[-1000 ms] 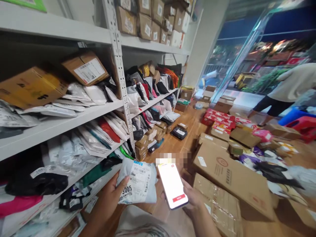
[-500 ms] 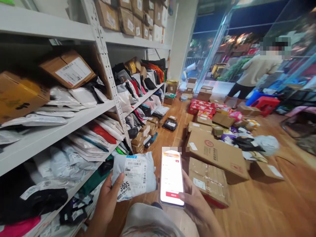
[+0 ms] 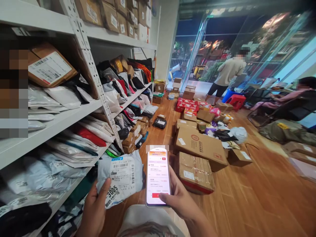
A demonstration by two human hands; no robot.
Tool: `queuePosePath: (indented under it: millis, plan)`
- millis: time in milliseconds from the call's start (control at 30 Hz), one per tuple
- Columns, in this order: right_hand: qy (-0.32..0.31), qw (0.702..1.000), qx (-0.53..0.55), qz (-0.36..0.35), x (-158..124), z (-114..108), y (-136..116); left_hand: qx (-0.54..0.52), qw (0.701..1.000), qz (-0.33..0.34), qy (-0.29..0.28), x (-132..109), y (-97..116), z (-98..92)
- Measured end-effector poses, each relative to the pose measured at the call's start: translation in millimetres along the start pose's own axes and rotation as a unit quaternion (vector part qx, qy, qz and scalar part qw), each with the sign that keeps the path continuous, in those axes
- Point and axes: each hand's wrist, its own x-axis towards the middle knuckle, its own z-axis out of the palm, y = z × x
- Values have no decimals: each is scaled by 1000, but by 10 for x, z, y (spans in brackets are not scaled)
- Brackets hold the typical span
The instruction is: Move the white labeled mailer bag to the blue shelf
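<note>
While hands (image 3: pixel 95 201) (image 3: pixel 181 197) clasp parcel (image 3: pixel 125 174) left, phone (image 3: pixel 158 174) right | shelf edge (image 3: pixel 49 132) leftward | roomy floor (image 3: pixel 242 194) rightward

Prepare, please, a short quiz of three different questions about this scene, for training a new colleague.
1. The large printed digits on the pale parcel end in: A) 7412, B) 3005, C) 9968?
2. True or false: the camera wearer's left hand holds this parcel.
3. Fill in: the wearer's right hand partly covers a ____ bar on the phone.

Key: 1. B; 2. True; 3. red.
</note>
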Motion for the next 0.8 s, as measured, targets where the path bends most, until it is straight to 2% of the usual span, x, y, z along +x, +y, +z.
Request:
queuePosePath:
  millis: [300,667,800]
  plan:
    - [-26,1000,3,-8,34,-79,56,10,996,71,-56,16,-82,-44]
    - [-24,999,-11,22,73,-70,-25,16,996,75,-45,34,-112,-44]
    - [-25,1000,-2,6,74,-83,-3,16,996,73,-39,50,-107,-39]
